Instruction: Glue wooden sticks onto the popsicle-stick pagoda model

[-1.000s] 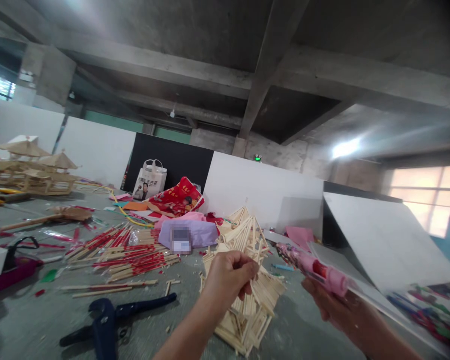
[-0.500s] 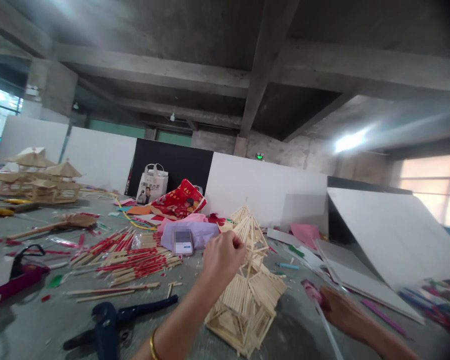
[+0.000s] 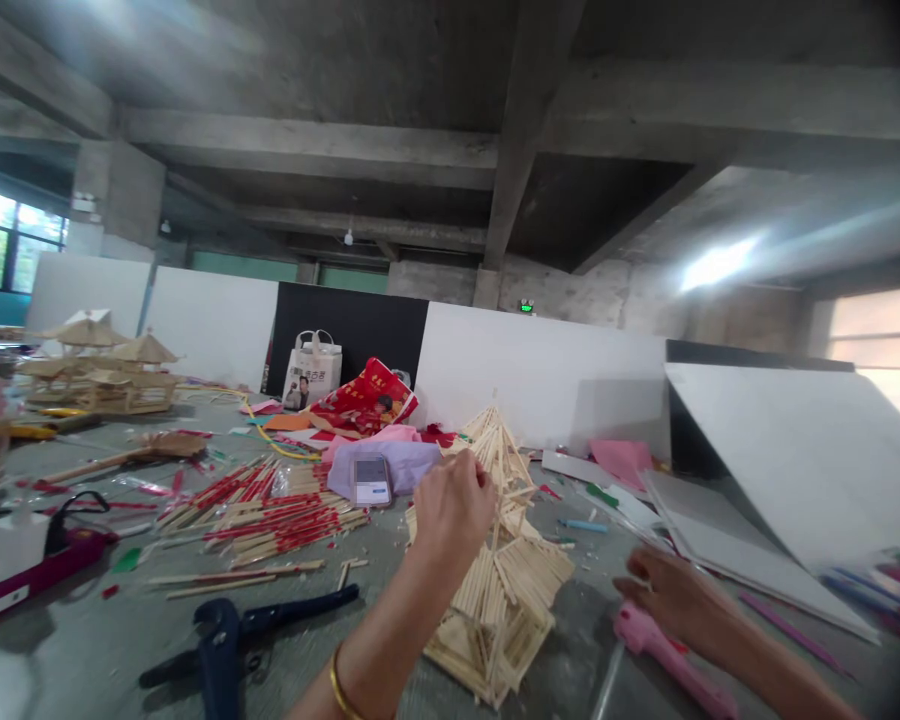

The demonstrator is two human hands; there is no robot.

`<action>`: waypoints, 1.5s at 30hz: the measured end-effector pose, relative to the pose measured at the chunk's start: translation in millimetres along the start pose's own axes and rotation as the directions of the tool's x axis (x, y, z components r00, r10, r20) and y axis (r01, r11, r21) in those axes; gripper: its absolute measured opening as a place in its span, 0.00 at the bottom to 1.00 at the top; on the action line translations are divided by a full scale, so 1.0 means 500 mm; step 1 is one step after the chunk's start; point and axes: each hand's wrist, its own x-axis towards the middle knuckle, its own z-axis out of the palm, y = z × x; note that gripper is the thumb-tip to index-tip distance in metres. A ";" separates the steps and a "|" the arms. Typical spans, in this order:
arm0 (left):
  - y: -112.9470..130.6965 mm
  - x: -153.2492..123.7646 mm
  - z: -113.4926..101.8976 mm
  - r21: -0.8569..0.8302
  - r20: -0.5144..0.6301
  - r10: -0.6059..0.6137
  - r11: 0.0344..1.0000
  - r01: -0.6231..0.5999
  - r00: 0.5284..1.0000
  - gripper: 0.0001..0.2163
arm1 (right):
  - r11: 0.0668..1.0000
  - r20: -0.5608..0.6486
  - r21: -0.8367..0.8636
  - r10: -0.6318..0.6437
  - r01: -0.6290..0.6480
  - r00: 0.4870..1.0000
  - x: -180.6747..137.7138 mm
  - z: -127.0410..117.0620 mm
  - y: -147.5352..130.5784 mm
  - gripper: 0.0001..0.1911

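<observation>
My left hand (image 3: 454,505) grips the upper part of a pyramid-shaped model built from wooden sticks (image 3: 502,590), which stands on the concrete floor in front of me. A gold bangle (image 3: 340,685) circles my left wrist. At the right, my right hand (image 3: 679,600) hangs with its fingers apart, holding nothing. Just below it, a pink hot glue gun (image 3: 664,650) lies on the floor, its lower end cut off by the frame's bottom edge.
Red-wrapped chopsticks (image 3: 262,520) lie scattered left of the model, with blue-handled pliers (image 3: 221,640) in front. A phone (image 3: 371,480) rests on lilac cloth. Finished stick pavilions (image 3: 97,375) stand far left, and a white board (image 3: 795,460) leans at right.
My right hand has let go of the pink glue gun, which now lies on the floor beneath it. My left hand stays on the model. The view has tilted slightly.
</observation>
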 end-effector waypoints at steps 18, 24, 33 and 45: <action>0.001 -0.005 0.023 0.018 -0.041 0.026 1.000 -0.026 0.999 0.07 | 0.970 -0.070 0.023 -0.242 0.244 0.968 0.166 -0.045 -0.286 0.13; 0.001 -0.003 0.031 -0.001 -0.062 0.033 0.999 -0.033 0.998 0.07 | 0.969 -0.083 0.018 -0.243 0.245 0.967 0.172 -0.034 -0.287 0.14; 0.009 -0.012 0.037 0.010 -0.089 0.011 1.000 -0.010 0.996 0.07 | 0.966 -0.050 0.213 -0.136 0.143 0.989 0.193 -0.042 -0.301 0.09; 0.011 -0.018 0.036 0.080 -0.113 -0.005 0.997 0.014 0.994 0.08 | 0.603 0.364 0.721 0.090 -0.342 0.927 0.229 -0.018 -0.298 0.17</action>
